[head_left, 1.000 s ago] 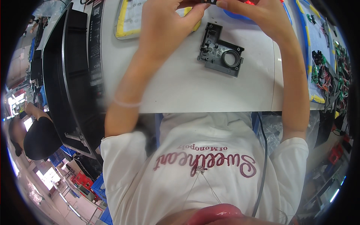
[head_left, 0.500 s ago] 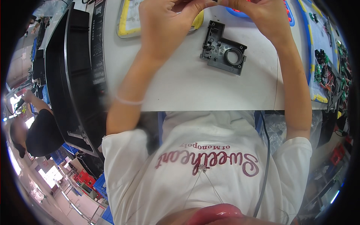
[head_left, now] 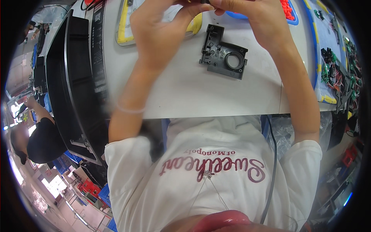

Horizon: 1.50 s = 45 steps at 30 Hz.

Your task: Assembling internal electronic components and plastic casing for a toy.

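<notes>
The hands met fingertip to fingertip at the upper edge of the view, the left hand (head_left: 154, 25) and the right hand (head_left: 257, 19) both pinching a small dark part (head_left: 205, 1), mostly cut off there; its small size probably explained the thumb-and-finger grip. Just below them, between the forearms, an L-shaped dark plastic housing (head_left: 218, 56) lay untouched on the white surface (head_left: 185, 85), its open side up, so that its posts and round collar were exposed and probably within easy reach. Beyond the left hand sat a yellow-edged tray (head_left: 122, 33); behind the right hand, a blue tray (head_left: 295, 21) kept small red pieces (head_left: 287, 9) together. Outside the right forearm, wired circuit boards (head_left: 328, 69) rested on a lined tray (head_left: 328, 36). Farther left of the left forearm stood a black case (head_left: 81, 77).
</notes>
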Available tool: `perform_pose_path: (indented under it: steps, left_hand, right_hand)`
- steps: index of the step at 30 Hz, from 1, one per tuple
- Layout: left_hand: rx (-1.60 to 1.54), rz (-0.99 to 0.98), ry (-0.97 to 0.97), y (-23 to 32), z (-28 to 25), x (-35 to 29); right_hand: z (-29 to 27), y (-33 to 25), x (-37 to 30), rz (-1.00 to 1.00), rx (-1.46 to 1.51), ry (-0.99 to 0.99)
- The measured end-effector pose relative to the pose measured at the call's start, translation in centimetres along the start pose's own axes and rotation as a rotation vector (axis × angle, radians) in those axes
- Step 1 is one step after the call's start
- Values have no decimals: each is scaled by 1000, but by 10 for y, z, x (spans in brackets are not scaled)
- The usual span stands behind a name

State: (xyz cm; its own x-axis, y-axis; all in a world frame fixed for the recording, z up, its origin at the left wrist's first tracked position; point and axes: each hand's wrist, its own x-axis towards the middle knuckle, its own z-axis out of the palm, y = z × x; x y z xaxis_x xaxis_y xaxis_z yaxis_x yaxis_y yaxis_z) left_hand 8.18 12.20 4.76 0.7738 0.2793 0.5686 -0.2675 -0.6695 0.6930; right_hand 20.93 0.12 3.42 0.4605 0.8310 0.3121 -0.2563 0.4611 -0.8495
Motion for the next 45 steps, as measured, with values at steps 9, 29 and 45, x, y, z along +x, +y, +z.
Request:
perform_pose_path:
  steps: [9, 29, 45]
  left_hand:
    - [-838, -35, 102, -12, 6, 9]
    - [-477, -370, -5, -7, 0, -1]
    - [-672, -517, 44, -15, 8, -4]
  right_hand:
    - [11, -44, -1, 202, -511, 243]
    - [-21, -27, 5, 47, -1757, 142]
    - [27, -26, -5, -223, -959, 105]
